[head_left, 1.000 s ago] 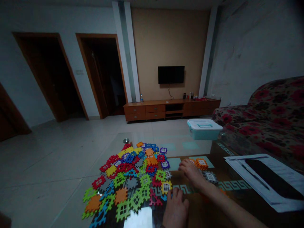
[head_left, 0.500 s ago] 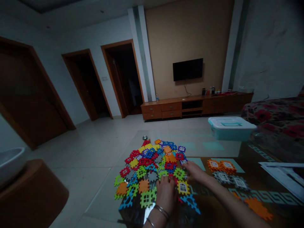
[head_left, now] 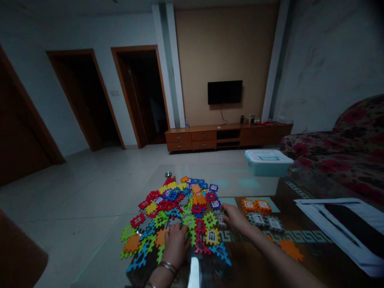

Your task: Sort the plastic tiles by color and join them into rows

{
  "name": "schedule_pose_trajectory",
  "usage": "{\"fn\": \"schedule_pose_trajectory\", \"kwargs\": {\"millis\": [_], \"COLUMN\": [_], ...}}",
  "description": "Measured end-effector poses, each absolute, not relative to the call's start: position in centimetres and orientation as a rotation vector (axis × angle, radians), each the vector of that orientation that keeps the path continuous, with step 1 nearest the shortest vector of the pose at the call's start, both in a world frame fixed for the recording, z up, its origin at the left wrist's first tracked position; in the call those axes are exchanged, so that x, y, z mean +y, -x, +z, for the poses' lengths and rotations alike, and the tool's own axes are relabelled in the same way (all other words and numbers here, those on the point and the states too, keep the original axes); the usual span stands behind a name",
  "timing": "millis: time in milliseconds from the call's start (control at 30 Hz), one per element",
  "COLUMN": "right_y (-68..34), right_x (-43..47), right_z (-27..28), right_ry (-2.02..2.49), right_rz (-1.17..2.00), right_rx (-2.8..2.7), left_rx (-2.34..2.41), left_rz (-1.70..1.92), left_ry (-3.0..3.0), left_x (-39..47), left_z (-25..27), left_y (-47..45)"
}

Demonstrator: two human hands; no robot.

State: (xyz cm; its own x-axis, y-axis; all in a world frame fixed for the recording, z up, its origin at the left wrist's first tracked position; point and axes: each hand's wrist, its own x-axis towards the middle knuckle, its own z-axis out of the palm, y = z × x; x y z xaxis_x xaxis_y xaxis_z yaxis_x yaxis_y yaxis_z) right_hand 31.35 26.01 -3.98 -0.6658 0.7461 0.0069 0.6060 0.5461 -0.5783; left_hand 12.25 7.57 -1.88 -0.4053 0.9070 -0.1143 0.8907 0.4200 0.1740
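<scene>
My left hand (head_left: 177,242) reaches into a spread heap of coloured, notch-edged interlocking plastic tiles. Its fingers curl down at the near edge of a plain grey tile (head_left: 175,222); the fingertips are partly hidden, so the grip there is unclear. An orange tile (head_left: 160,237) lies just left of that hand. At the heap's right side my right hand (head_left: 235,218) pinches a grey window tile (head_left: 222,219). Close to it are a purple window tile (head_left: 215,204) and a green window tile (head_left: 210,219). A yellow window tile (head_left: 213,237) lies between my hands, nearer to me.
Orange window tiles (head_left: 256,206) and grey window tiles (head_left: 264,221) lie in groups right of my right hand, with a plain orange tile (head_left: 291,250) nearer. Papers (head_left: 324,224) with a dark object cover the table's right side. A lidded teal box (head_left: 268,166) stands farther back.
My view has turned to the right. My left hand has shifted left over the heap to the grey tile. A grey window tile now shows at my right fingertips.
</scene>
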Motion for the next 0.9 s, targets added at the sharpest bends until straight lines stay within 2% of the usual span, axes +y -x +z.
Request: {"fn": "schedule_pose_trajectory", "kwargs": {"millis": [200,367,633,900], "right_y": [-35.6,-41.5,-43.7,-43.1], "right_x": [28.2,31.3,32.4,32.5], "right_z": [-2.7,-2.9,-4.3,-5.1], "right_ry": [1.097,1.303,1.35,1.466], "right_rz": [0.725,0.594,0.798,0.472], "right_rx": [-2.363,-2.233,-2.242,-2.444], "left_rx": [2.505,2.463,2.524,2.528], "left_rz": [0.166,0.102,0.047,0.05], "left_ry": [-1.629,-1.667,-1.668,-1.634], "left_x": [8.4,8.6,9.2,9.0], "left_z": [-1.8,-1.8,-1.6,-1.8], "left_y": [-11.9,-12.0,-12.6,-12.7]}}
